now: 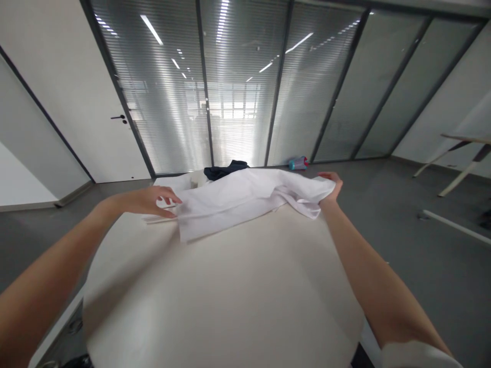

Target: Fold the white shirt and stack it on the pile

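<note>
A white cloth garment (238,199), which looks like a shirt, stretches across the far part of the white table. Its right end is gathered in my right hand (333,185), whose fingers curl behind the fabric. At the garment's left edge is my left hand (163,200), with thumb and fingers apart; its fingertips are close to the cloth, and I cannot tell if they touch it. Beneath and behind my left hand lies more white material (172,182), partly hidden. A dark navy cloth (226,169) shows just behind the garment.
The white table (226,296) has rounded edges and stands on a grey floor. A blue and pink packet (298,163) sits on the floor by the glass partition (241,76). A wooden-legged table (466,148) is at right, and a door (76,102) at left.
</note>
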A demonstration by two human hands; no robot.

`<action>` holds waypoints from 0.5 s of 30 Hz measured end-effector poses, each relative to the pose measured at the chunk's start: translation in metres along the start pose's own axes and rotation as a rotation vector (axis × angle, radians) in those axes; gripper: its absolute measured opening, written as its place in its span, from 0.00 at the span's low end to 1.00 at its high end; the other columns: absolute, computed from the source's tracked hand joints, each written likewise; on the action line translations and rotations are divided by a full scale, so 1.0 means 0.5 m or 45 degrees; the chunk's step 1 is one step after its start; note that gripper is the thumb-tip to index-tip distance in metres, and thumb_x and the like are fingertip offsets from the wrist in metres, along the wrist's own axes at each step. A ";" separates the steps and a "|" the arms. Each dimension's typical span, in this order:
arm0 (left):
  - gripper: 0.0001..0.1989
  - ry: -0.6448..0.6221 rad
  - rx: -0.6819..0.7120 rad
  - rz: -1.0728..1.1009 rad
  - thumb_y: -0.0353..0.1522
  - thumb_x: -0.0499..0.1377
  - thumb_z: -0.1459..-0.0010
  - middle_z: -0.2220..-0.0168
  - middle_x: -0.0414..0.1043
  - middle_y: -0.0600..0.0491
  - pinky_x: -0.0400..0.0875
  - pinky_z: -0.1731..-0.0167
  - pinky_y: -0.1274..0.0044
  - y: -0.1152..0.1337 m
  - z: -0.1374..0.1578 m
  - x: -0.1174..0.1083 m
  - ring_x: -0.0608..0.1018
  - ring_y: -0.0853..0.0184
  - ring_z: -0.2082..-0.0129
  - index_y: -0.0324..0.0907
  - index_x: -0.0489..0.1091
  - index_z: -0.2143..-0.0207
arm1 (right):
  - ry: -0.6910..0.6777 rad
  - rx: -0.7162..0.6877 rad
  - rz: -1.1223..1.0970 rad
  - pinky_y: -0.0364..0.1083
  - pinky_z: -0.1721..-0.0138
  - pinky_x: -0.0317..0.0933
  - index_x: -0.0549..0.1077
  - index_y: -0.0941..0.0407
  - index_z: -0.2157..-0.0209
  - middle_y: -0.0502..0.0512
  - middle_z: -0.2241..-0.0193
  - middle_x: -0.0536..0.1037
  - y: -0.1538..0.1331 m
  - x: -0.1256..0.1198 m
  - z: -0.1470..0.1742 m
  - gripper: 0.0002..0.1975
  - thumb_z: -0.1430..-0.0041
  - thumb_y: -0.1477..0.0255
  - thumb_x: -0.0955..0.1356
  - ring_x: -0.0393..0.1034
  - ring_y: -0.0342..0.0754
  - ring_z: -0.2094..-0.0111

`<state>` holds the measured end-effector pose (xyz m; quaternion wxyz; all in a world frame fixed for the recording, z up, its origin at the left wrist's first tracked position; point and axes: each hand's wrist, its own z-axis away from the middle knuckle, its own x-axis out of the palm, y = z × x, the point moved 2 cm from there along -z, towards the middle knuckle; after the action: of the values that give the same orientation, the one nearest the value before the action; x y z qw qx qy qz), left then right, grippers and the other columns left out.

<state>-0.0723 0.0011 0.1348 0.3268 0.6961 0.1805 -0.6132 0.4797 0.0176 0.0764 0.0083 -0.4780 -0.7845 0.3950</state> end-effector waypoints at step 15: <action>0.17 0.549 -0.020 -0.668 0.31 0.58 0.40 0.44 0.66 0.42 0.65 0.52 0.65 0.236 -0.300 0.221 0.70 0.52 0.48 0.41 0.71 0.48 | -1.322 -0.730 -0.164 0.44 0.62 0.61 0.77 0.56 0.69 0.53 0.70 0.79 -0.262 0.132 0.236 0.12 0.44 0.82 0.63 0.71 0.46 0.67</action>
<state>0.1349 0.0009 0.0600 0.1175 0.7370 0.4231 -0.5137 0.3005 -0.0347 0.0533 -0.4818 -0.1571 -0.7886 0.3483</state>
